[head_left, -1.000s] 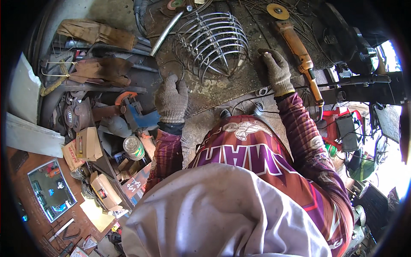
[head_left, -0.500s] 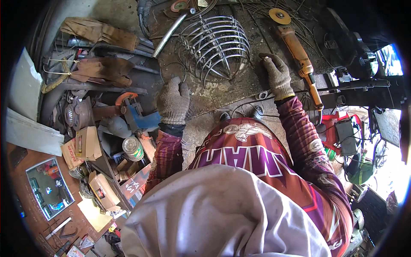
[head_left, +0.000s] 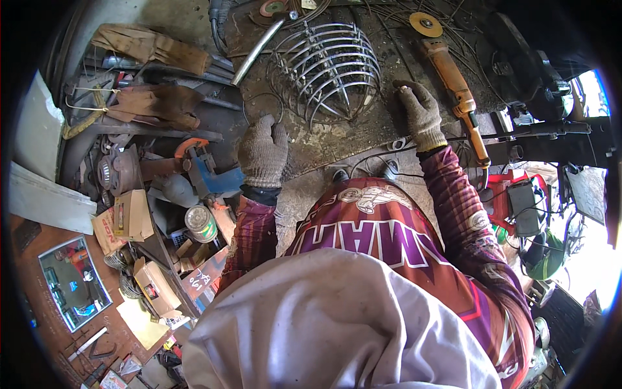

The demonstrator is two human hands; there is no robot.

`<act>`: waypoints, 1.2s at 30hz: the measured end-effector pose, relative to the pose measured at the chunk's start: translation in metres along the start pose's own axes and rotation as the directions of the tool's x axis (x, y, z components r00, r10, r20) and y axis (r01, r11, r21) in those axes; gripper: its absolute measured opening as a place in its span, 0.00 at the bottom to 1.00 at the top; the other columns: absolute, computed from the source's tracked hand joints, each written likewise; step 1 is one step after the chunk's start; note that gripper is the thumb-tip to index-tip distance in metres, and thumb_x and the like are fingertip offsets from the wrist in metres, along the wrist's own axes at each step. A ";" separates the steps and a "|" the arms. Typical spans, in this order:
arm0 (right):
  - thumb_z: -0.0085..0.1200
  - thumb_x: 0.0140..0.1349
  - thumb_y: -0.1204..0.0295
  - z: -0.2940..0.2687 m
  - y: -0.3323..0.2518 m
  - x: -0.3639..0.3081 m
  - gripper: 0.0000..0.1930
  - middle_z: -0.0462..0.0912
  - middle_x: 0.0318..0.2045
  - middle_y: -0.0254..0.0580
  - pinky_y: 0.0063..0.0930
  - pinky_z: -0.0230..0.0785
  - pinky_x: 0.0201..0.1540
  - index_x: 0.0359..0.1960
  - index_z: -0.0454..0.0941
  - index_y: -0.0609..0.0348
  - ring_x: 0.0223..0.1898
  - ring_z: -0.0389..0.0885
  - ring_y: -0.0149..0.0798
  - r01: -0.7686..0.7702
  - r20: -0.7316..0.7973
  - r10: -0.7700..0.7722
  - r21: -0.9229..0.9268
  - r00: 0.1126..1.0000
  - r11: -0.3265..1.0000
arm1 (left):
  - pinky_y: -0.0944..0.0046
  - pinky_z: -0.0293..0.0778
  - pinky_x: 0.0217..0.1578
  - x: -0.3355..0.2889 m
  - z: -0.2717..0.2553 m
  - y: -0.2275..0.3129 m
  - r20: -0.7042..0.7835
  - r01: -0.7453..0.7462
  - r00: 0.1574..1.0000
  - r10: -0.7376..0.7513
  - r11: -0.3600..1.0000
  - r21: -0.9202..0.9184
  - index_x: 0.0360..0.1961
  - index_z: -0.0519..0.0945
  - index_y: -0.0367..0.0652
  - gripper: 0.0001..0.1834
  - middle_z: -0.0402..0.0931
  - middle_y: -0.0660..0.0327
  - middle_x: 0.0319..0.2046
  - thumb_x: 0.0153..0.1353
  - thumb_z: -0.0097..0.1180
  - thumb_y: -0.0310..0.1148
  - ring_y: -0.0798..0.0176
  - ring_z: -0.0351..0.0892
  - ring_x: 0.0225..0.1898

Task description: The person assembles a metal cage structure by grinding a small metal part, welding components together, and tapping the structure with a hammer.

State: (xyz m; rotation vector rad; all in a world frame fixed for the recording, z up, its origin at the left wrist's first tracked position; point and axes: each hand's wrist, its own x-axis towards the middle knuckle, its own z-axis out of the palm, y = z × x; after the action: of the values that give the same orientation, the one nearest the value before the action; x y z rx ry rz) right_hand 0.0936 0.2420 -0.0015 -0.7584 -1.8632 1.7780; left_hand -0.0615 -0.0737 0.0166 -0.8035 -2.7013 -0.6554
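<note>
My left hand (head_left: 262, 152), in a grey-brown knit glove, rests at the near left edge of the dark workbench (head_left: 324, 150). Its fingers point forward, the thumb a little apart, with nothing seen in them. On the bench's right side lies my right hand (head_left: 422, 117), gloved alike, its fingers stretched forward and holding nothing. Between and beyond both hands sits a leaf-shaped cage of curved metal rods (head_left: 330, 71), touched by neither. An orange angle grinder (head_left: 453, 81) with a yellowish disc (head_left: 426, 24) lies to the right of my right hand.
A shiny metal tube (head_left: 258, 52) lies at the bench's back left. Left of it are bundled brown leather pieces (head_left: 152, 107) and a blue clamp-like tool (head_left: 214, 181). Cardboard boxes (head_left: 134, 217) and a tin can (head_left: 201, 223) stand lower left. Thin rods and cables strew the far right.
</note>
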 end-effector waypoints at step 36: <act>0.56 0.71 0.65 0.005 -0.010 -0.006 0.14 0.86 0.40 0.35 0.23 0.71 0.48 0.51 0.84 0.59 0.41 0.79 0.26 0.110 0.019 -0.108 -0.158 0.994 0.981 | 0.48 0.78 0.44 0.001 -0.001 0.000 0.008 0.018 1.000 -0.018 0.999 -0.026 0.46 0.84 0.44 0.16 0.84 0.48 0.40 0.62 0.61 0.43 0.42 0.84 0.42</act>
State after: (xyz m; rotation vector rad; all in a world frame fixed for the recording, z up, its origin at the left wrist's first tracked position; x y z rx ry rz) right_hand 0.0935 0.2342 0.0087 -0.6901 -2.0312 1.5836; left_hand -0.0621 -0.0741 0.0173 -0.7904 -2.7156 -0.6949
